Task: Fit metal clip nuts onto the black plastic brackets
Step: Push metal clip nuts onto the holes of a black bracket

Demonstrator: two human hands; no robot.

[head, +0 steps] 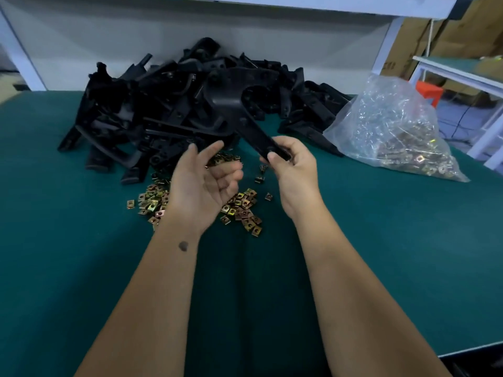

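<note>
My right hand grips the near end of a long black plastic bracket, held up in the air and slanting away toward the pile. My left hand hovers palm-up just left of it, fingers apart and partly curled; I see nothing in it. Beneath both hands lies a scatter of brass-coloured metal clip nuts on the green mat. A big heap of black brackets fills the table behind.
A clear plastic bag holding more clip nuts lies at the right. The green table runs to a near edge at lower right. White frame posts stand at the back left and right, with cardboard boxes beyond.
</note>
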